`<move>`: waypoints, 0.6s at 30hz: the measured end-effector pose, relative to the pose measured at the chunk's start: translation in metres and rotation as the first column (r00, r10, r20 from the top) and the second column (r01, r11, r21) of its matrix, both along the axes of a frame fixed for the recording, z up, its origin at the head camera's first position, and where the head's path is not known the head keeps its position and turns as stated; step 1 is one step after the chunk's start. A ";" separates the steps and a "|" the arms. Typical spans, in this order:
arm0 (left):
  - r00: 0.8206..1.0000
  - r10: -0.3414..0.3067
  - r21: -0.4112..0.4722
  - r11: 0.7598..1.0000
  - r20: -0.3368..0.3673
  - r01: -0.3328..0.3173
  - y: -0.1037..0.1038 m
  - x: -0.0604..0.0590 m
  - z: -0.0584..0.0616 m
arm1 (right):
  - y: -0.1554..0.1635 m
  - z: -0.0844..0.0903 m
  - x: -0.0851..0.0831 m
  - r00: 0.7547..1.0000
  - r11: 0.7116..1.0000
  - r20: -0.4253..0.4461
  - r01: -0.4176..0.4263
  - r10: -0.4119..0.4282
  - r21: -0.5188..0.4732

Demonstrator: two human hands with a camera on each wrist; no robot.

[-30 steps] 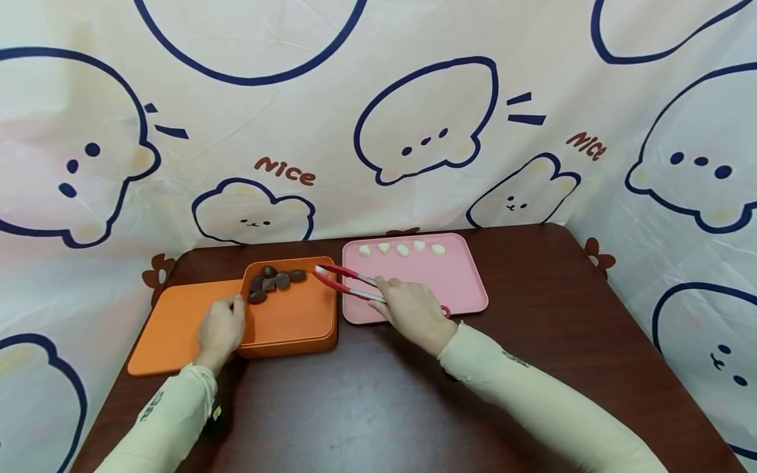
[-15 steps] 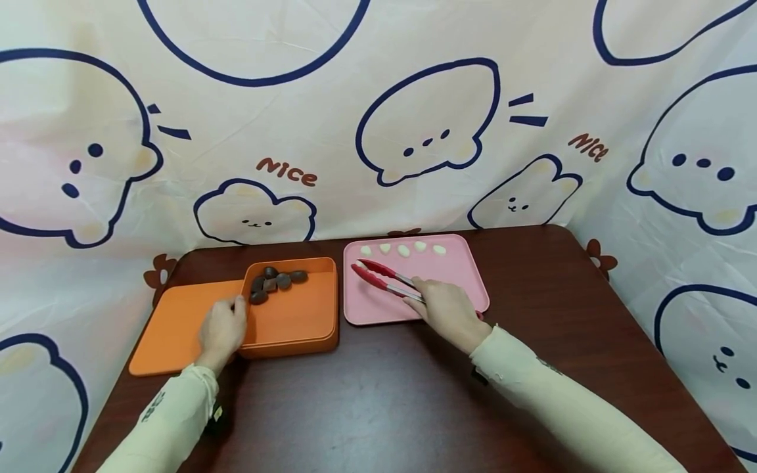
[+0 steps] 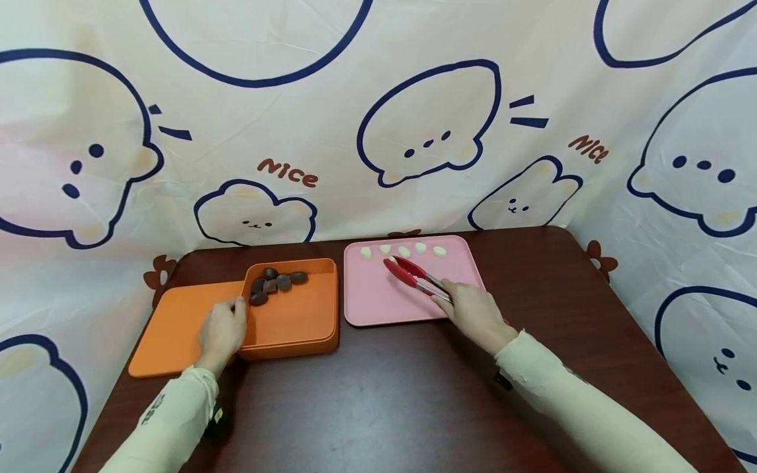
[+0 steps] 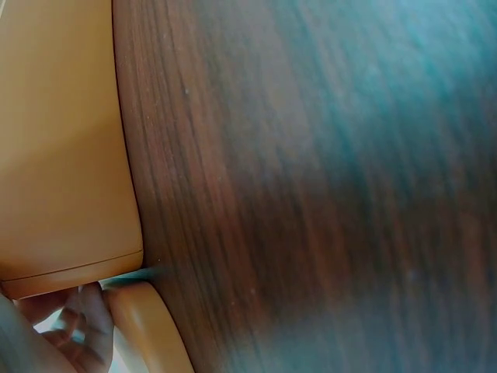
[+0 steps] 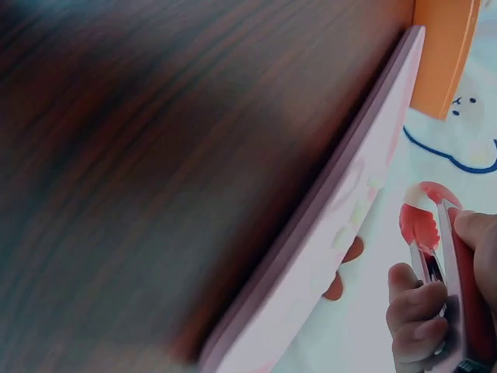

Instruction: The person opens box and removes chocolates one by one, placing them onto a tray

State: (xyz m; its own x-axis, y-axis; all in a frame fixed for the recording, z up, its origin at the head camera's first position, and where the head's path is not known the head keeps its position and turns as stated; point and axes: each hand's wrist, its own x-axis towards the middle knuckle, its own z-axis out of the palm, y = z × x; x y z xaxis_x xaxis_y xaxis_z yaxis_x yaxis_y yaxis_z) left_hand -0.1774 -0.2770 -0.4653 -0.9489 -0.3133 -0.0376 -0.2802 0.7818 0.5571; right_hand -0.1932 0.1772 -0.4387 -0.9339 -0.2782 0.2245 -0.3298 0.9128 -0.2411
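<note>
On a dark wooden desk, two hands work between trays.

Right hand grips red tongs, tips apart over white pieces on the pink tray. Left hand holds the orange box. A loose squeeze could let a piece slip.

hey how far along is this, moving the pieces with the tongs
Done so far: six dark pieces lie in the orange box. In hand: the right hand holds the red tongs, tips apart, just short of the white pieces. Left: all five lie on the pink tray. The left hand grips the box edge.
</note>
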 end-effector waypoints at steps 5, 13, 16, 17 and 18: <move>1.000 -0.007 0.005 1.000 0.001 0.007 -0.001 0.001 0.000 | 0.016 -0.004 -0.001 0.999 0.999 0.033 0.040 -0.039 -0.017; 1.000 -0.001 -0.004 1.000 0.009 0.001 0.000 0.000 0.003 | 0.040 -0.010 -0.005 0.991 0.993 0.102 0.092 -0.085 -0.068; 1.000 -0.002 -0.001 1.000 0.013 0.002 0.000 0.000 0.003 | 0.048 -0.009 -0.007 0.988 0.989 0.120 0.108 -0.096 -0.101; 1.000 -0.001 0.000 1.000 0.014 0.001 0.000 0.000 0.003 | 0.051 -0.008 -0.009 0.987 0.987 0.128 0.114 -0.100 -0.110; 1.000 -0.001 0.002 1.000 0.013 0.001 0.000 0.001 0.003 | 0.054 -0.007 -0.010 0.985 0.986 0.135 0.122 -0.106 -0.116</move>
